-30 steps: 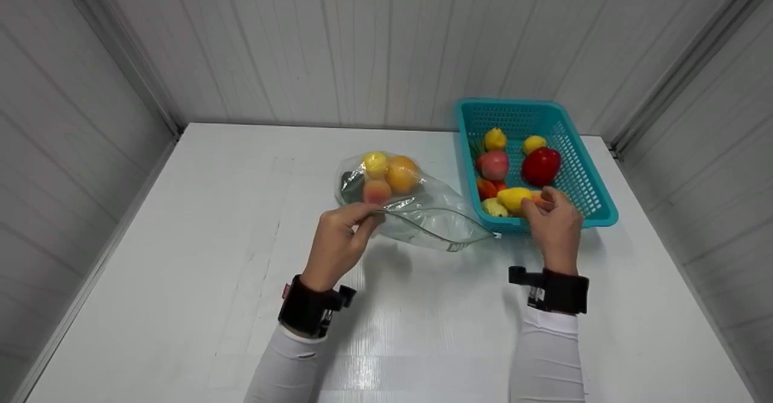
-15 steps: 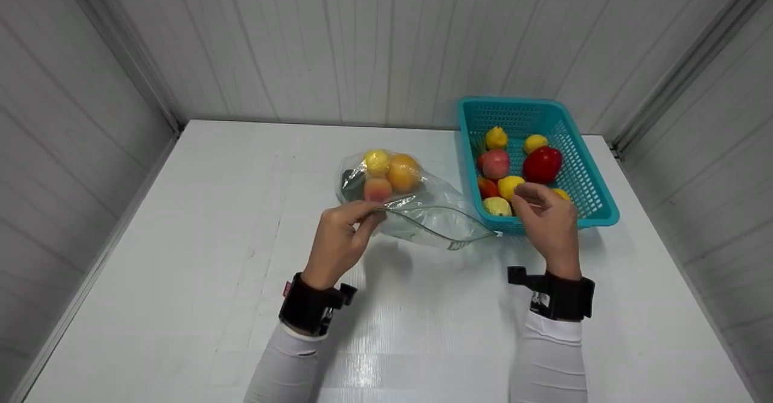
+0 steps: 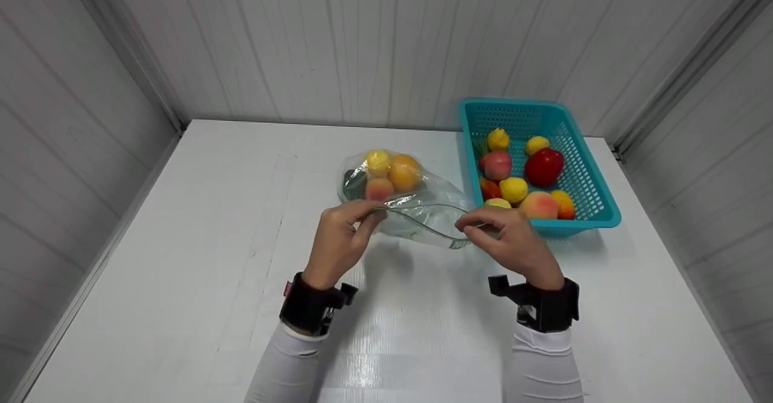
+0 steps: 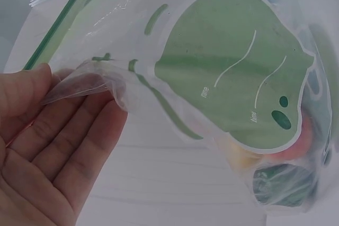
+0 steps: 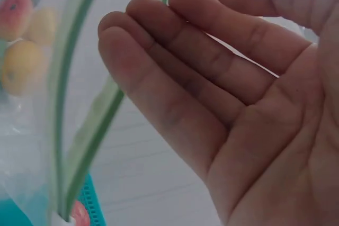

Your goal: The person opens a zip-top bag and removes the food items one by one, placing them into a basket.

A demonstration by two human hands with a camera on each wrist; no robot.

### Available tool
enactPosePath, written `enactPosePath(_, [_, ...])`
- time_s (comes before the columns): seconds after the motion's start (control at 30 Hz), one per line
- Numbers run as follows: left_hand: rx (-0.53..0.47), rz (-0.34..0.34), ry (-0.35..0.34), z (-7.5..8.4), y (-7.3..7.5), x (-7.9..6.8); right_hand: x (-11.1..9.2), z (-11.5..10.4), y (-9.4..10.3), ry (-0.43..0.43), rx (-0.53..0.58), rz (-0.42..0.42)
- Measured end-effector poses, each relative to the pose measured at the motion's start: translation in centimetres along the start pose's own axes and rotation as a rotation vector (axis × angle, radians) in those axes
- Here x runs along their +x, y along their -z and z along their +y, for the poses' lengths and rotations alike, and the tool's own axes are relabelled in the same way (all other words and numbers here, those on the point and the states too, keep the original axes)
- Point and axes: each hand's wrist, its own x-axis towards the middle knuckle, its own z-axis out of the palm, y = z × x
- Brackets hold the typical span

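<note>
In the head view my left hand (image 3: 341, 234) pinches the rim of a clear zip bag (image 3: 439, 193), whose mouth gapes toward me. Its thumb (image 4: 24, 91) lies over the plastic close to the green zip strip (image 4: 61, 27). Inside the bag are an orange (image 3: 404, 172), a small yellow fruit (image 3: 378, 162), a peach (image 3: 379, 190) and a dark green item (image 3: 354, 184). My right hand (image 3: 510, 243) is at the right end of the mouth, its fingers loosely bent. The right wrist view shows its palm holding nothing, the fingertips (image 5: 124, 51) overlapping the zip strips.
Right of the bag, a teal basket (image 3: 595, 197) stands against the back of the white table (image 3: 199, 258). It holds several fruits, among them a red fruit (image 3: 544, 167), a large peach (image 3: 538, 206) and a lemon (image 3: 513, 190). Panelled walls (image 3: 302, 40) enclose the table.
My right hand has left the fruit in the basket and come left to the bag's mouth. Fruits at the basket's front have shifted. My left hand keeps its pinch on the bag.
</note>
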Motion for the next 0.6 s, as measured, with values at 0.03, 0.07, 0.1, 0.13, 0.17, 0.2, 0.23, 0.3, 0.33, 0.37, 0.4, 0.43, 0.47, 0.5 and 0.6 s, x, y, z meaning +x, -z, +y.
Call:
enactPosePath(0.03, [0.002, 0.0, 0.002, 0.0, 0.0, 0.0, 0.2, 0.0, -0.2, -0.007, -0.012, -0.021])
enactPosePath(0.07, [0.005, 0.0, 0.004, 0.1, 0.1, 0.0, 0.4, 0.1, -0.5, -0.01, -0.024, -0.037])
enactPosePath(0.1, [0.006, 0.0, 0.005, 0.1, 0.1, 0.0, 0.6, 0.2, -0.7, -0.013, -0.033, -0.053])
enactPosePath(0.13, [0.008, 0.0, 0.004, 0.1, 0.1, 0.0, 0.8, 0.4, -0.9, -0.015, -0.039, -0.064])
enactPosePath(0.17, [0.007, 0.001, 0.003, 0.1, 0.1, 0.0, 1.0, 0.5, -1.1, -0.02, -0.042, -0.071])
enactPosePath(0.2, [0.006, 0.001, 0.0, 0.2, 0.1, 0.0, 1.1, 0.7, -1.3, -0.03, -0.04, -0.076])
enactPosePath(0.23, [0.005, 0.003, -0.004, 0.2, 0.1, 0.0, 1.2, 0.9, -1.5, -0.043, -0.038, -0.08])
enactPosePath(0.3, [0.001, 0.004, -0.012, 0.3, 0.1, 0.0, 1.4, 1.3, -1.9, -0.071, -0.034, -0.079])
enactPosePath(0.33, [-0.001, 0.005, -0.016, 0.3, 0.1, 0.0, 1.5, 1.5, -2.0, -0.084, -0.028, -0.074])
enactPosePath(0.37, [-0.003, 0.007, -0.02, 0.3, 0.1, 0.0, 1.6, 1.6, -2.2, -0.095, -0.023, -0.07])
enactPosePath(0.4, [-0.002, 0.009, -0.025, 0.4, 0.1, 0.0, 1.7, 1.7, -2.3, -0.104, -0.018, -0.067])
enactPosePath(0.43, [-0.001, 0.012, -0.027, 0.4, 0.1, 0.0, 1.9, 1.9, -2.5, -0.11, -0.014, -0.064])
enactPosePath(0.47, [-0.002, 0.013, -0.028, 0.4, 0.1, 0.0, 2.1, 2.0, -2.7, -0.113, -0.01, -0.061])
enactPosePath(0.5, [-0.002, 0.014, -0.029, 0.3, 0.1, 0.0, 2.2, 2.1, -3.0, -0.115, -0.01, -0.059])
enactPosePath(0.6, [-0.002, 0.012, -0.027, 0.3, 0.0, -0.1, 2.7, 2.5, -4.0, -0.108, -0.027, -0.054])
